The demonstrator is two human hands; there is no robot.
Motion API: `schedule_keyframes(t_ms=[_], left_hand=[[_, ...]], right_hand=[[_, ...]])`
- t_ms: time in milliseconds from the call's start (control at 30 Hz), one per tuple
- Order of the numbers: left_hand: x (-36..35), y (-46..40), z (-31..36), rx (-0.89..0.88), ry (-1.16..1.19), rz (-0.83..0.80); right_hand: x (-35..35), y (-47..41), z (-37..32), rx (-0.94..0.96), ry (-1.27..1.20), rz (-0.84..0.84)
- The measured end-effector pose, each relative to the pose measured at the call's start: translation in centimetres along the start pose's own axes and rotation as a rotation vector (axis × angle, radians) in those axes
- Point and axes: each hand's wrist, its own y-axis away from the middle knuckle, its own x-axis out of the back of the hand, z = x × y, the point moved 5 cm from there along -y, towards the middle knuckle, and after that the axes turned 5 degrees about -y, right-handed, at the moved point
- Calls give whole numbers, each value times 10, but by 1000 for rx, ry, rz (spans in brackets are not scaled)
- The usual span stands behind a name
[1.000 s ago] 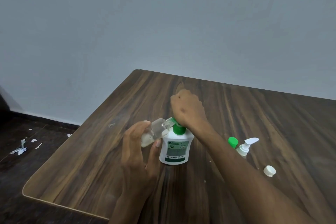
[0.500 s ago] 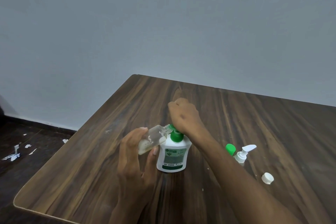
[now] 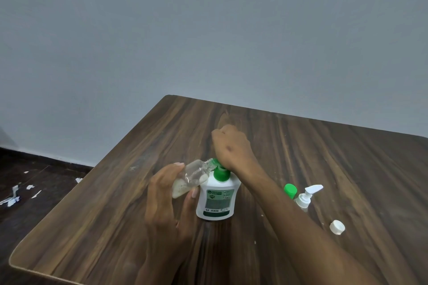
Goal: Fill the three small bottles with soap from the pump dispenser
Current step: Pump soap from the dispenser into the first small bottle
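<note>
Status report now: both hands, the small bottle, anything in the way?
Left hand holds small bottle, tilted, mouth at green pump. Right hand on pump. Bottle partly filled. Nothing in the way.

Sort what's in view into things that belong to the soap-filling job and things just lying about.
In the job:
pump dispenser
clear small bottle in left hand
right hand on the pump
green-capped bottle
white-pump bottle
loose white cap

Lying about:
paper scraps on the floor

Dark wooden table, white pump dispenser mid-table, green-capped bottle, pump-top bottle, loose white cap toward its right edge
</note>
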Motion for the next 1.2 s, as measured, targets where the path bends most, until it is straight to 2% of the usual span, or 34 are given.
schedule_keyframes(t_ms=[1100,1200], left_hand=[[3,-3,7,3,-11,15],[3,-4,9,8,-7,13]], right_hand=[[8,6,-9,73,27,59],[6,6,-4,26,7,39]])
